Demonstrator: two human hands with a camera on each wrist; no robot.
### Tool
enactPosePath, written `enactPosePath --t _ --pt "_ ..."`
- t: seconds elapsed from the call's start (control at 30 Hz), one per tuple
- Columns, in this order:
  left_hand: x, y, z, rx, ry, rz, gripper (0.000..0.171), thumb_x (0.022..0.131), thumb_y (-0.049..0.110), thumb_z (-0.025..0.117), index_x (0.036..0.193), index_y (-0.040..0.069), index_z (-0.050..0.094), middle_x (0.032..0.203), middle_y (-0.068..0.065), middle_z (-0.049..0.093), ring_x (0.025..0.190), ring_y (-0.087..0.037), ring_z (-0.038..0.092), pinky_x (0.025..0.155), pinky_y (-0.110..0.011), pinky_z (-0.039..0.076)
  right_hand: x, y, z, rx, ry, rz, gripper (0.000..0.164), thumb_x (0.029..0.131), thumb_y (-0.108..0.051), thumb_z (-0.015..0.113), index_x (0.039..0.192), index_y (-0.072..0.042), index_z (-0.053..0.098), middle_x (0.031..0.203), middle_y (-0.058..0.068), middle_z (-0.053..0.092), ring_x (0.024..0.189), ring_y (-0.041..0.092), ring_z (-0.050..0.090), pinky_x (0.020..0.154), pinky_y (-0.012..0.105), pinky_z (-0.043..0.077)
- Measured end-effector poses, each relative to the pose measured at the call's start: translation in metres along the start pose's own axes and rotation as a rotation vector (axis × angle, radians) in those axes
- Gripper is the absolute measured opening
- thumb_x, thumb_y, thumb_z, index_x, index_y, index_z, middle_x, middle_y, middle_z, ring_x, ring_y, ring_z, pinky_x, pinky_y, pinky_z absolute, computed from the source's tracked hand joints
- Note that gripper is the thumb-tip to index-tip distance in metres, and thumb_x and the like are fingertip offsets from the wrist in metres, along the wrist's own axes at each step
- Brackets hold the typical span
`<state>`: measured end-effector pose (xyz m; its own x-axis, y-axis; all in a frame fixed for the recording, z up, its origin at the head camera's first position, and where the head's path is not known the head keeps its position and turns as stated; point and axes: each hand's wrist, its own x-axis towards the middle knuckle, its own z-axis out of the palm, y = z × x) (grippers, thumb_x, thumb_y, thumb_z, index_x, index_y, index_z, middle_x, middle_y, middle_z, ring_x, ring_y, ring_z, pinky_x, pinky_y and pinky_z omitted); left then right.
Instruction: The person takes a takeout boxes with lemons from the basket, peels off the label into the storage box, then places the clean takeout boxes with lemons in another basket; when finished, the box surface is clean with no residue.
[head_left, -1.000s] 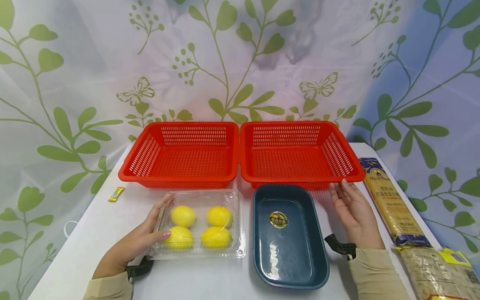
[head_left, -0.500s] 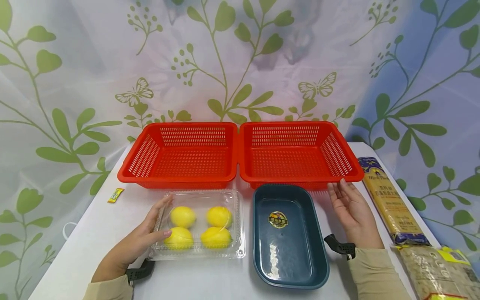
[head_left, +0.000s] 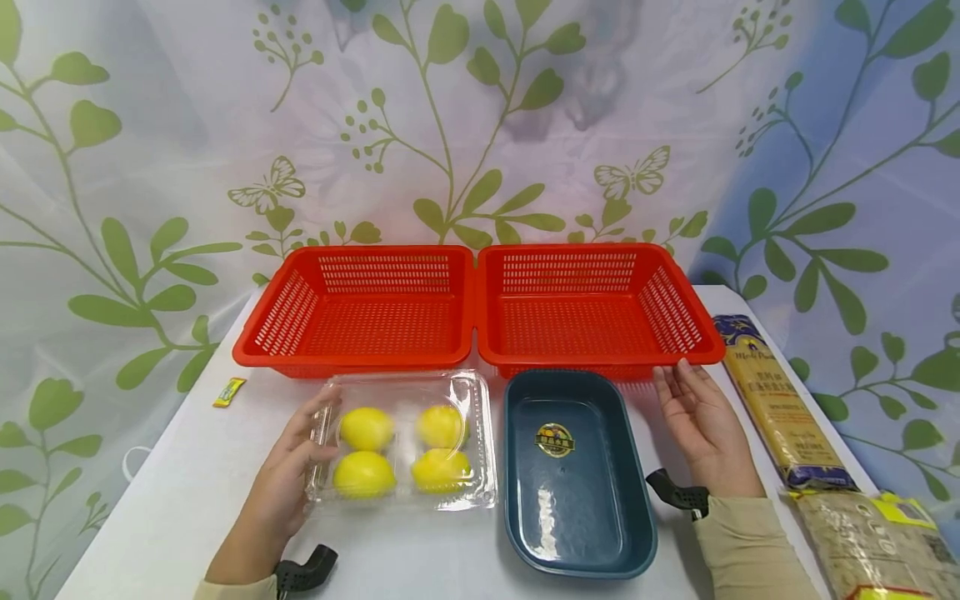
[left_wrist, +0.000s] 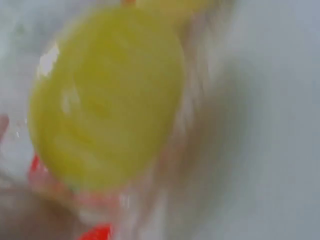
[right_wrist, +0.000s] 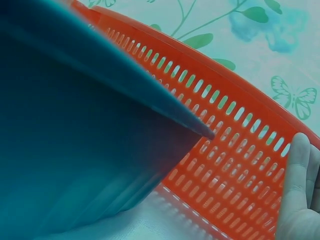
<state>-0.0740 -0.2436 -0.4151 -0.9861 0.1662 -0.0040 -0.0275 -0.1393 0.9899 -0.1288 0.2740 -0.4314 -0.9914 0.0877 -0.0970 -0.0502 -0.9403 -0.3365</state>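
My left hand grips the left end of a clear plastic clamshell box with several yellow lemons inside. Blurred in the left wrist view, one lemon fills much of the frame, with a white surface to its right. My right hand, fingers relaxed and palm turned up, touches the front right corner of the right red basket. In the right wrist view a fingertip of that hand meets the rim of the slotted basket. Between my hands stands a dark blue plastic basin.
A second red basket adjoins the first at the back of the white table. On the right edge lie a yellow pasta packet and a see-through bag of pale contents. A small wrapped candy lies far left.
My left hand has turned at the wrist, and the clamshell box has shifted slightly right and tilted in its grip. The right hand, baskets and basin stay put.
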Motion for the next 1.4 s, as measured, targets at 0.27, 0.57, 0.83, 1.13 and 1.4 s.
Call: enactPosePath --t 0.27,0.57,0.83,1.13,1.4 --pt "-0.015 0.011 0.006 -0.315 0.178 0.024 0.068 0.084 -0.021 0.038 0.144 0.011 0.039 0.149 0.0 0.031 0.138 -0.019 0.02 0.103 -0.033 0.025 0.0 0.001 0.001 -0.014 -0.01 -0.003 0.043 0.095 0.001 0.05 0.136 -0.011 0.042 0.127 0.008 0.048 0.117 0.019 0.046 0.1 0.034 0.035" --pt "-0.025 0.028 0.014 -0.438 0.285 -0.109 0.064 0.087 -0.016 0.038 0.143 0.013 0.041 0.149 -0.003 0.03 0.135 -0.027 0.026 0.095 -0.044 0.037 -0.001 0.003 0.001 -0.012 -0.009 0.002 0.04 0.095 0.0 0.049 0.134 -0.01 0.045 0.124 0.009 0.049 0.115 0.019 0.047 0.1 0.033 0.035" --pt "-0.035 0.052 0.019 -0.468 0.236 -0.012 0.062 0.088 -0.017 0.035 0.143 0.01 0.04 0.149 -0.007 0.029 0.132 -0.029 0.032 0.092 -0.043 0.037 0.0 0.003 0.002 -0.01 -0.027 0.007 0.043 0.095 0.0 0.049 0.137 -0.01 0.043 0.125 0.009 0.049 0.116 0.019 0.047 0.1 0.034 0.035" --pt "-0.016 0.084 0.024 -0.545 0.174 0.058 0.052 0.096 -0.007 0.033 0.144 0.012 0.037 0.15 -0.01 0.023 0.13 -0.031 0.035 0.09 -0.045 0.037 0.0 0.0 0.0 -0.016 -0.038 0.002 0.043 0.096 -0.001 0.047 0.138 -0.011 0.043 0.125 0.008 0.05 0.116 0.019 0.046 0.101 0.033 0.034" --pt "0.013 0.101 0.034 -0.577 0.171 0.07 0.047 0.097 -0.004 0.038 0.142 0.01 0.042 0.148 -0.01 0.029 0.13 -0.03 0.036 0.087 -0.034 0.044 -0.002 0.0 -0.003 -0.011 -0.033 0.0 0.045 0.096 -0.001 0.048 0.139 -0.011 0.042 0.128 0.008 0.047 0.118 0.019 0.045 0.101 0.034 0.035"
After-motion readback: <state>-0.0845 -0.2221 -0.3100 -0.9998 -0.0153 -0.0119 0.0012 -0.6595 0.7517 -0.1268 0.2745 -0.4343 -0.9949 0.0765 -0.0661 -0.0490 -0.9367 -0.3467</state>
